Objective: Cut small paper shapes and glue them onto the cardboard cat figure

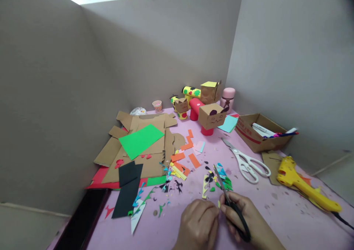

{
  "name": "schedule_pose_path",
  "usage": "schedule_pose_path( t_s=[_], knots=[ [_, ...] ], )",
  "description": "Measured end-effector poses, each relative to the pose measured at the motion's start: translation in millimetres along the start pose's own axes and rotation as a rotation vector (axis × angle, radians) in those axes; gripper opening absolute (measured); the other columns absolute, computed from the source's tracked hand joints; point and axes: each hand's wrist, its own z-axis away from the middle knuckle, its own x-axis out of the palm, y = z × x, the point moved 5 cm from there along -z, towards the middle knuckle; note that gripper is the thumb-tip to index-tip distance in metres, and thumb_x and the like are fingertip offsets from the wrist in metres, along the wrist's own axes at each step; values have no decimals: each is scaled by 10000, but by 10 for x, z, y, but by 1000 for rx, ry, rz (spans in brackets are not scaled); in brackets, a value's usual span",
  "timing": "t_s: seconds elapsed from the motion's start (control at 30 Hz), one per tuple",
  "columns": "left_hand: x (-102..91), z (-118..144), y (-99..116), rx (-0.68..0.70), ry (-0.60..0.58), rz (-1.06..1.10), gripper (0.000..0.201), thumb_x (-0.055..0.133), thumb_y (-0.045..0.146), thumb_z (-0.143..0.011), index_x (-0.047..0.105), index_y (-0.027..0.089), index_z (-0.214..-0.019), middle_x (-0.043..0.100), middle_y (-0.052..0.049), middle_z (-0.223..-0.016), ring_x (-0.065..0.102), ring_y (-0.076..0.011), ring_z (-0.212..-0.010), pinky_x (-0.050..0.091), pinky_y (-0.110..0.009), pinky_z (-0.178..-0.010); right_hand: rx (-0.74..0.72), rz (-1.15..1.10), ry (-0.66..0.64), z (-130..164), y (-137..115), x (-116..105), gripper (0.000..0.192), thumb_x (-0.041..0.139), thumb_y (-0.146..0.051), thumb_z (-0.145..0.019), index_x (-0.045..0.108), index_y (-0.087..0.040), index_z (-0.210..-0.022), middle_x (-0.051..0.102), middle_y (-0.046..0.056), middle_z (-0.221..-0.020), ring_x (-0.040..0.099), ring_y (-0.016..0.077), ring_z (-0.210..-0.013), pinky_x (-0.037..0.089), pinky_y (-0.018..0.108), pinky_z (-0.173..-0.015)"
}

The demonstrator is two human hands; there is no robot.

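At the bottom centre, my right hand point(246, 215) grips small black-handled scissors point(224, 191) whose blades point up and away over the pink table point(276, 213). My left hand point(197, 224) sits just left of it with fingers curled, pinching a tiny yellowish paper scrap point(219, 204) beside the blades. In front of both hands lie several small paper cuttings point(218, 180) in black, green, blue and yellow.
White scissors point(247, 161) and a yellow glue gun point(301, 185) lie at right. A cardboard box of markers point(261, 132) stands behind them. Cardboard sheets with green paper point(141, 139) cover the left. Cardboard animal figures point(211, 115) stand at the back. Black paper point(127, 191) lies near-left.
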Motion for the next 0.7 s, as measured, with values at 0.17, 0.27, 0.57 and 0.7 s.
schedule_pose_path(
  t_s=[0.17, 0.27, 0.57, 0.7],
  knots=[
    [-44, 11, -154, -380, 25, 193, 152, 509, 73, -802, 621, 174, -790, 686, -50, -706, 634, -166, -659, 493, -252, -608, -90, -23, -104, -12, -36, 8, 398, 724, -461, -673, 470, -205, -843, 486, -105, -448, 433, 77, -373, 327, 177, -390],
    [36, 95, -335, -846, 48, 542, 63, 578, 162, -774, 623, 174, -732, 681, -39, -703, 635, -166, -668, 492, -255, -627, -172, -116, -203, 6, -100, 41, 520, 796, -415, -627, 485, -213, -991, 538, -75, -610, 472, 96, -521, 348, 192, -481],
    [338, 331, -496, -1371, 219, 1181, 336, 801, 381, -555, 576, 147, -643, 662, -8, -564, 514, -73, -446, 369, -184, -479, -123, -218, -112, -1, -69, -57, 530, 766, -512, -632, 500, -221, -987, 604, -31, -652, 551, 137, -558, 374, 221, -496],
    [395, 353, -426, -1408, 146, 1244, 322, 804, 347, -538, 580, 141, -644, 643, 5, -538, 502, -64, -437, 339, -180, -471, -184, -106, 11, -7, -106, -130, 422, 770, -418, -671, 507, -209, -927, 533, -80, -576, 491, 97, -493, 363, 200, -480]
  ],
)
